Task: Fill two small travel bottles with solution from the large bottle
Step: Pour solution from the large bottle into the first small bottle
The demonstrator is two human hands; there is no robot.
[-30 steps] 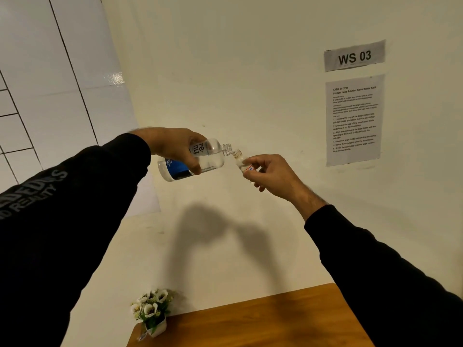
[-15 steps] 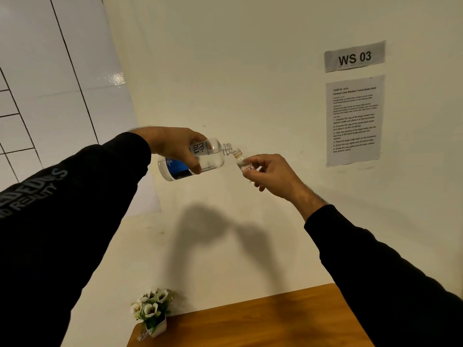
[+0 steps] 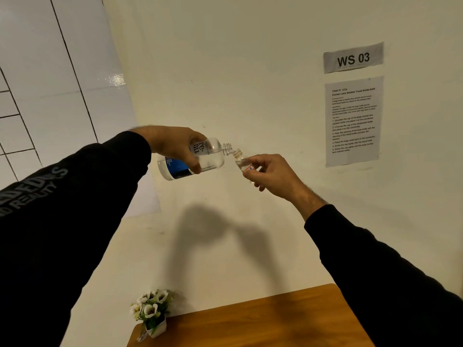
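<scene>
Hands gripping: left (image 3: 175, 146) large bottle (image 3: 200, 159) near-horizontal, neck rightward; right (image 3: 270, 174) travel bottle (image 3: 241, 161)

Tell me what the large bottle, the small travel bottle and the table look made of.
Large bottle: clear glossy plastic, probably; liquid and wall show through, printed label.
Small travel bottle: also clear, plastic or glass, mostly hidden by fingers.
Table: wood or wood-look laminate; orange-brown grain, soft sheen.
</scene>
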